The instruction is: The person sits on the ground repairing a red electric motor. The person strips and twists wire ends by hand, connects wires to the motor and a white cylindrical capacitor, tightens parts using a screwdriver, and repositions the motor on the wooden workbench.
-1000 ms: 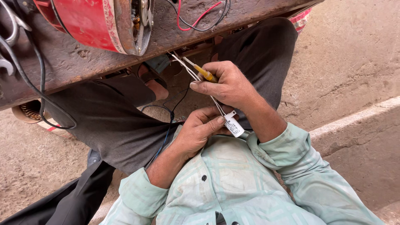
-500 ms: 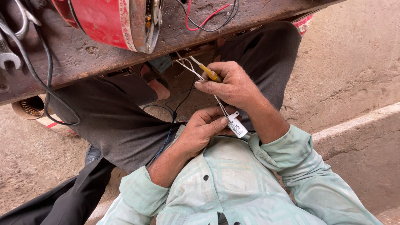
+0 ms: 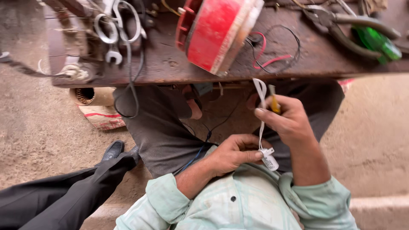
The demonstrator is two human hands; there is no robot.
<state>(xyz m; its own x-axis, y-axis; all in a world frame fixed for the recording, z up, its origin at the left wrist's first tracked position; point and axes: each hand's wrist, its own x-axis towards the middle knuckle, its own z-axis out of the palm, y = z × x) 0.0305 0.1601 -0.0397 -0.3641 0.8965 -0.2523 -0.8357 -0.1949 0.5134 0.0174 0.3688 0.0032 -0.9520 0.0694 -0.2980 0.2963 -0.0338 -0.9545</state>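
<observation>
Below the counter (image 3: 170,68) edge, over the lap | left hand (image 3: 232,153) pinches small white capacitor (image 3: 269,161) | right hand (image 3: 289,123) grips its white wires (image 3: 260,91) and yellow-handled tool (image 3: 275,103).

A small white cylindrical part with a printed label (image 3: 270,161) is sitting just below the left hand's (image 3: 233,154) fingertips, close against the pale green shirt, its wrapper white with dark print too small to make out, and thin white leads are running up from it to the right hand (image 3: 289,123). On the ground under the wooden bench, to the left of the seated person's knee, a whitish sack-like package with a red stripe (image 3: 101,116) is lying beneath a cardboard tube (image 3: 90,96). No signs or screens are showing.
</observation>
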